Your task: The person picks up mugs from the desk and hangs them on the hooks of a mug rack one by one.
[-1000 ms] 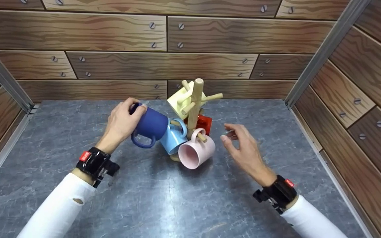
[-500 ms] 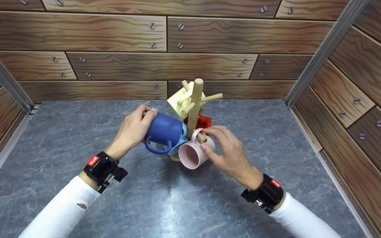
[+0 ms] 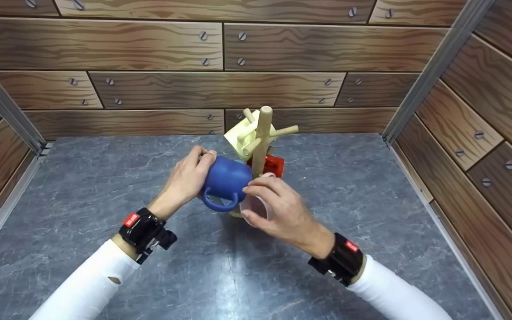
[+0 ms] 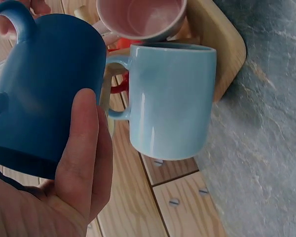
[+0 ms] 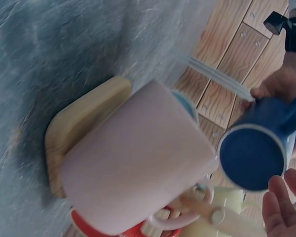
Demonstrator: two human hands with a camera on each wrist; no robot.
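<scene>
My left hand (image 3: 186,178) grips a dark blue mug (image 3: 228,177) by one end, tilted, with its handle hanging toward me. At the mug's other end are the fingertips of my right hand (image 3: 285,215), loosely bent; whether they touch it I cannot tell. The blue mug is beside a wooden mug tree (image 3: 263,133). Low on the tree hang a pink mug (image 5: 138,158), partly behind my right hand in the head view, and a light blue mug (image 4: 170,103), mostly hidden there by the blue one.
A pale yellow mug (image 3: 237,133) hangs higher on the tree. Behind the post shows a red mug (image 3: 276,165). A bare peg (image 3: 287,130) points right. Wood-patterned walls (image 3: 158,89) enclose the grey marbled tabletop (image 3: 105,178).
The left hand has carried the blue mug rightward and a little toward me, in front of the light blue mug. My right hand has moved left, past the pink mug to the blue mug.
</scene>
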